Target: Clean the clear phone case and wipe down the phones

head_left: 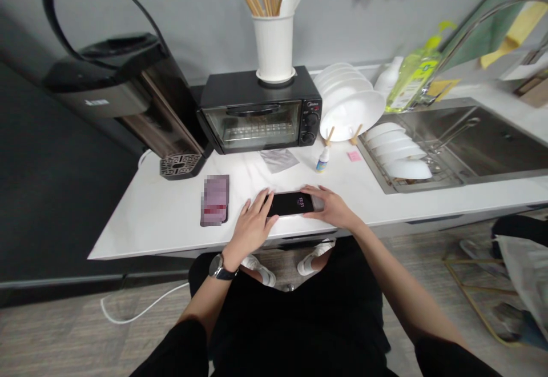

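Observation:
A smartphone [286, 204] lies sideways on the white counter, its dark screen showing the time. My left hand [252, 223], with a watch on the wrist, grips the phone's left end, fingers at the far edge and thumb at the near one. Around the right end, my right hand [331, 208] holds the phone between thumb and fingers. Left of my left hand lies a second flat object, phone-shaped and purple, its face pixelated [215, 200]. Beyond the phone are a small white bottle with a blue label [323, 160], a grey sheet or pouch [279, 160] and a pink note [354, 156].
A black toaster oven [261, 111] carries a white holder [274, 45] with chopsticks. A tall water dispenser [141, 97] stands left. Racked plates [353, 111], a green soap bottle [413, 77] and a sink [483, 143] with bowls [406, 168] are right. The counter [141, 223] ends near my body.

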Available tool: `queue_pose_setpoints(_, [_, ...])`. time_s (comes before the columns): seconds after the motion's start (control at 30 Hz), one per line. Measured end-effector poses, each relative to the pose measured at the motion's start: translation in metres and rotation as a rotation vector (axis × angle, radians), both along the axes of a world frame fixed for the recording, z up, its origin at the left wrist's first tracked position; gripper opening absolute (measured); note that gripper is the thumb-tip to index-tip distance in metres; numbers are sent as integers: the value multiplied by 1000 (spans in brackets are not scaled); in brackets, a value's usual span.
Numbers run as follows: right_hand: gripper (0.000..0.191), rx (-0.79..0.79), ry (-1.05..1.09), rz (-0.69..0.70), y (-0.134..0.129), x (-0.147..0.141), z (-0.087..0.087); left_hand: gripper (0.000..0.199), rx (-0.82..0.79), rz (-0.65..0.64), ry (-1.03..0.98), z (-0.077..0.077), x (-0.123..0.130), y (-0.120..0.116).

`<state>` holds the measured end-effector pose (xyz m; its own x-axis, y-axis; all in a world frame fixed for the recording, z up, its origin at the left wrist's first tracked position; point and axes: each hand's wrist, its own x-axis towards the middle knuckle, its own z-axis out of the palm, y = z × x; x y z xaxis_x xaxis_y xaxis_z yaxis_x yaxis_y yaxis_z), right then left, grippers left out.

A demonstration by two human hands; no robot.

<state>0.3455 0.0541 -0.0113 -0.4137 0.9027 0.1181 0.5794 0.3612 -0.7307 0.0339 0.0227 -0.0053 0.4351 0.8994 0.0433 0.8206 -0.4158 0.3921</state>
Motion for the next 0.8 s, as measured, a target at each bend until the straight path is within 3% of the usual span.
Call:
queue_pose_setpoints(0.27, [65,20,-16,15,-8,-1,6,69,15,-23,-8,0,-11,6])
queue_pose_setpoints(0.4, [48,86,16,-96,1,-14,12,74,9,-108,-76,1,-27,19])
queue_pose_setpoints(0.53, [40,114,-114,-159,54,-56,28,78,8,-88,-166,1,-31,22])
queue_pose_setpoints(0.67, [52,133,-224,-195,125,-106,39,95,-26,-63,-241,1,-28,19])
queue_pose_setpoints(0.73, [42,120,-260,-197,145,-122,38,102,-41,-54,-266,0,-28,19])
queue_pose_setpoints(0.8, [24,108,-279,-190,147,-124,37,107,-45,-44,-279,-1,-28,20])
